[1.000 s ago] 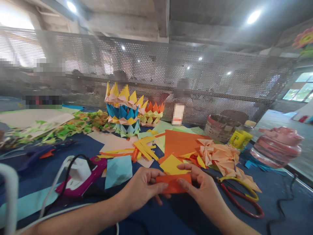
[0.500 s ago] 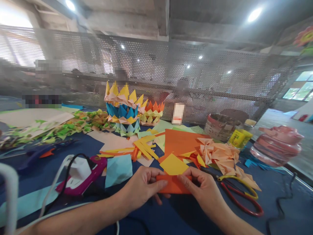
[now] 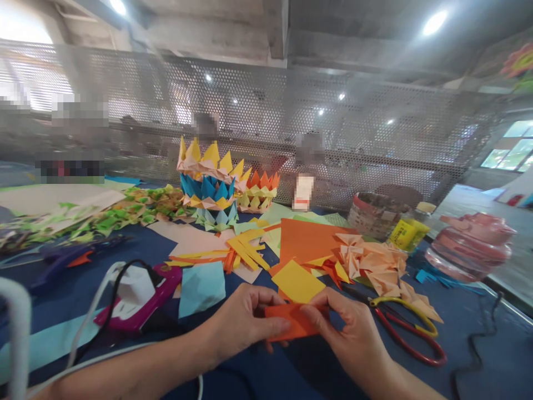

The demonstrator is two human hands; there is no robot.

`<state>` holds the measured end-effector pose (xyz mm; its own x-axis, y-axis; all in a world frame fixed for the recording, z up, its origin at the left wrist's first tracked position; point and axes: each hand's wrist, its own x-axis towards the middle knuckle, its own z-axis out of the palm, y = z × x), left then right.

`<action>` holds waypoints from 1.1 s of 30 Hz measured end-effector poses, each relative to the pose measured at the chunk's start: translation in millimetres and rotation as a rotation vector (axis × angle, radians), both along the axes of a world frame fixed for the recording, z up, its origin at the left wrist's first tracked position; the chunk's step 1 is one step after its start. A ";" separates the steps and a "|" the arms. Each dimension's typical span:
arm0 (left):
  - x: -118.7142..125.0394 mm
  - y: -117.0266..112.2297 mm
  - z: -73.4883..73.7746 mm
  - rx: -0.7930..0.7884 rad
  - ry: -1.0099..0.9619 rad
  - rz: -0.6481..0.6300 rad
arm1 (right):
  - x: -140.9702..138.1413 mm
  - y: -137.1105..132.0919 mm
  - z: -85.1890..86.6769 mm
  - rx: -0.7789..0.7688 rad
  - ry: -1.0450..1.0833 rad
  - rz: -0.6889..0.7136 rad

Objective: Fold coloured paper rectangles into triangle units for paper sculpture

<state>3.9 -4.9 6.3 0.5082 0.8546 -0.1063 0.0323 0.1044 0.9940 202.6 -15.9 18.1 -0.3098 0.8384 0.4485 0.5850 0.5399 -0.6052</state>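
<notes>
A folded piece of orange paper (image 3: 296, 322) is held level between my two hands, low in the middle of the head view. My left hand (image 3: 245, 319) pinches its left end, thumb on top and fingers curled underneath. At the right end, my right hand (image 3: 343, 328) grips it with thumb and forefinger. Just beyond lies a yellow paper square (image 3: 297, 280), partly over a large orange sheet (image 3: 312, 239). A light-blue paper square (image 3: 202, 286) rests left of my hands. Scissors (image 3: 416, 328) with red and yellow handles lie to the right.
Stacked folded-paper crowns (image 3: 210, 189) stand at the back, near yellow paper strips (image 3: 245, 250). Peach folded pieces (image 3: 370, 261) lie right of centre. A purple glue gun (image 3: 50, 266) and a magenta power strip (image 3: 137, 305) with cords are left. A pink bottle (image 3: 470, 244) stands far right.
The orange paper has tilted a little, its right end now higher, and sits slightly lower. My right thumb and fingers have shifted along it. Both hands keep hold.
</notes>
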 end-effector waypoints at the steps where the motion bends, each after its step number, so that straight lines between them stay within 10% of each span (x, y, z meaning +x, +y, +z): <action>1: 0.0 -0.8 0.3 -0.010 0.013 -0.009 | 0.0 -1.6 -0.5 0.043 -0.019 0.015; 11: 1.2 -8.9 -0.2 0.004 0.138 -0.060 | 0.4 -11.8 -5.0 0.187 -0.079 0.133; 20: -1.4 -5.8 1.7 0.121 0.186 -0.006 | -6.3 -9.3 0.1 -0.127 -0.015 0.110; 33: -3.3 -3.4 1.1 0.190 0.240 -0.016 | -8.3 -8.2 -3.9 -0.179 0.036 0.103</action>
<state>0.6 -8.3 7.4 0.5011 0.8630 -0.0639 0.2689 -0.0852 0.9594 194.3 -24.1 14.2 -0.3845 0.8704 0.3074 0.5085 0.4777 -0.7165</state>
